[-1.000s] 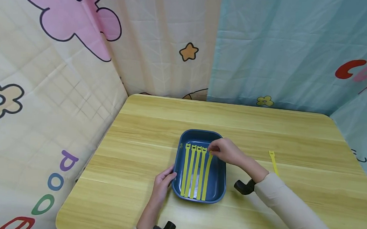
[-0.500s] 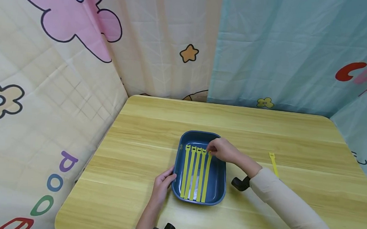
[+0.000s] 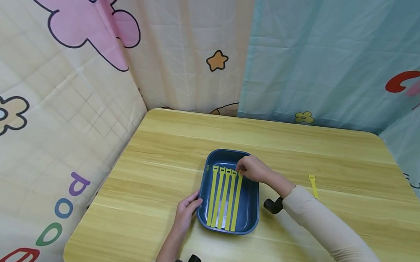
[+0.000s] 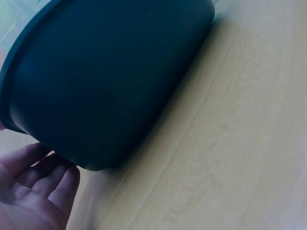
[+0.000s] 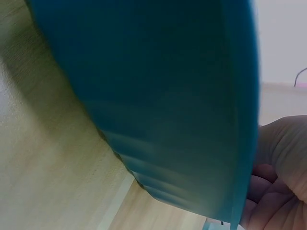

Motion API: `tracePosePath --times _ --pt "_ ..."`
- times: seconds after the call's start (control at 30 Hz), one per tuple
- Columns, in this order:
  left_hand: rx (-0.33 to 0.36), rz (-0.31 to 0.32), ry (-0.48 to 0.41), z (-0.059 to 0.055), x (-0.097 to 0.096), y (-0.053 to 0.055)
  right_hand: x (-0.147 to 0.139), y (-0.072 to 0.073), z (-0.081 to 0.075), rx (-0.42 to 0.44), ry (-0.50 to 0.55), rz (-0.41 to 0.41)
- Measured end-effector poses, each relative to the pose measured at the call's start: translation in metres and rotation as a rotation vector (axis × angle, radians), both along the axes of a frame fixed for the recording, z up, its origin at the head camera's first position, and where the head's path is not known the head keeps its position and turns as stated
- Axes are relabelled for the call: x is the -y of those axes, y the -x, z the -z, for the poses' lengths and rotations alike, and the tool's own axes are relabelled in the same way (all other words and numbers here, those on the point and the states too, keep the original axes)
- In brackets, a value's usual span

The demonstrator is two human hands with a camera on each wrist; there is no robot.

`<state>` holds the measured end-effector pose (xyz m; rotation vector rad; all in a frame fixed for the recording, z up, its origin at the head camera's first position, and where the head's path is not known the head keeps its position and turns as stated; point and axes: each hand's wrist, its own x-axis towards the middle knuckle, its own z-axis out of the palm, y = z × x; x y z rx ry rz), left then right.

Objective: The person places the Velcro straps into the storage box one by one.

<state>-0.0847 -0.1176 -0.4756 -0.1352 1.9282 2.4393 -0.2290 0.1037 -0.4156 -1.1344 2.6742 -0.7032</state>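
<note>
A blue rectangular tray [image 3: 249, 213] sits on the table, holding several yellow cable ties [image 3: 230, 200] laid side by side lengthwise. My left hand [image 3: 184, 209] holds the tray's left side, thumb at the rim and fingers against the outer wall, as the left wrist view shows. Over the tray's far right part, my right hand [image 3: 254, 168] pinches the slotted head of the rightmost cable tie [image 3: 237, 200], which lies nearly parallel to the others. Its head is partly hidden by the fingertips. In the right wrist view the tray's outer wall [image 5: 158, 96] hides those fingertips.
Another yellow cable tie [image 3: 313, 184] lies on the wooden table [image 3: 181, 133] to the right, partly covered by the right sleeve [image 3: 334, 230]. Patterned cloth [image 3: 202, 22] hangs behind and beside the table.
My right hand and forearm have shifted slightly left, bringing the rightmost cable tie's head closer to its neighbours and straightening it. The left hand stays on the tray.
</note>
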Motion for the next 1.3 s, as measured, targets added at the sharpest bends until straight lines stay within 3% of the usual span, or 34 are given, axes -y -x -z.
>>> tracePosePath --times 0.17,1.3 --pt "0.004 -0.006 0.006 0.001 0.0 0.0 0.003 -0.004 -0.004 -0.029 -0.02 0.01" --pt "0.011 -0.014 0.014 0.002 -0.001 0.0 0.009 -0.002 0.009 -0.127 -0.122 0.027"
